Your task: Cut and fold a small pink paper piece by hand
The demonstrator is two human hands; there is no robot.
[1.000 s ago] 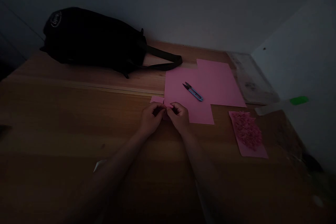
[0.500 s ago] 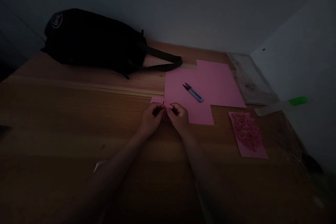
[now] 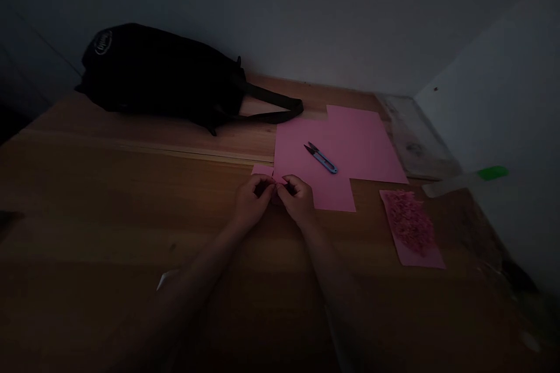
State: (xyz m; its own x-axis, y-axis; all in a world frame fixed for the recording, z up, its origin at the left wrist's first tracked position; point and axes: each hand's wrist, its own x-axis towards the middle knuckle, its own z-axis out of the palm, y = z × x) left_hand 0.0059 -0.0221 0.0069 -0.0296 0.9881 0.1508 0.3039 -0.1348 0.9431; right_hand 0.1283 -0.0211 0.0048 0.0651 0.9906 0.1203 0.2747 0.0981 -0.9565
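Observation:
Both hands meet fingertip to fingertip over the wooden table, at the near left edge of the pink paper sheets (image 3: 367,140). My left hand (image 3: 252,201) is pinched on a small pink paper piece (image 3: 280,178). From the other side my right hand (image 3: 297,198) pinches the same piece; its exact shape is partly hidden by the fingers. A small pink paper (image 3: 261,169) lies just beyond my left fingers. Blue thread snips (image 3: 322,159) rest on the sheets, blades toward the upper left. At the right, a heap of pink shreds (image 3: 411,222) lies on a pink paper rectangle (image 3: 422,259).
A black bag (image 3: 161,73) with a strap lies at the back left of the wooden table (image 3: 109,204), near the wall. A clear plastic item with a green end (image 3: 492,173) is at the right edge. A transparent sheet (image 3: 413,134) lies at the back right.
The view has shifted slightly, so the bag and papers appear a little lower. Both hands keep their pinch, with only slight finger movement.

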